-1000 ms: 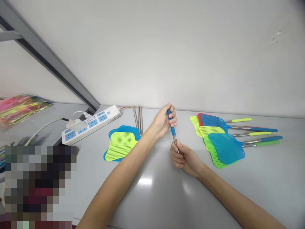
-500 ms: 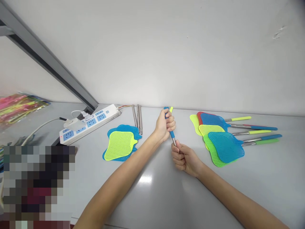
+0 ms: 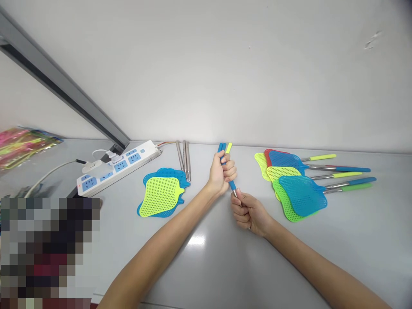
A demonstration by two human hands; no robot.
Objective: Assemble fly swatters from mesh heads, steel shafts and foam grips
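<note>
At frame ctr, a blue handle [image 3: 232,185] is wrapped tightly by the L hand [image 3: 222,172]; just below, its metal shaft [image 3: 234,193] is clenched in the R hand [image 3: 248,214]. A yellow handle end [image 3: 228,148] is seen just above L hand. Mesh swatter heads [image 3: 161,196] are stacked ctr-left nr. metal rods [image 3: 188,161]; fly swatters [image 3: 302,195] are fanned mid-right.

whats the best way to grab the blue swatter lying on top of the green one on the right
Probably by its blue handle, pinched from above, coming from the right. The slim handle points right, while the broad mesh head lies left, over the green swatter. The green handle runs close along its near side, so a narrow pinch seems safest.
</note>
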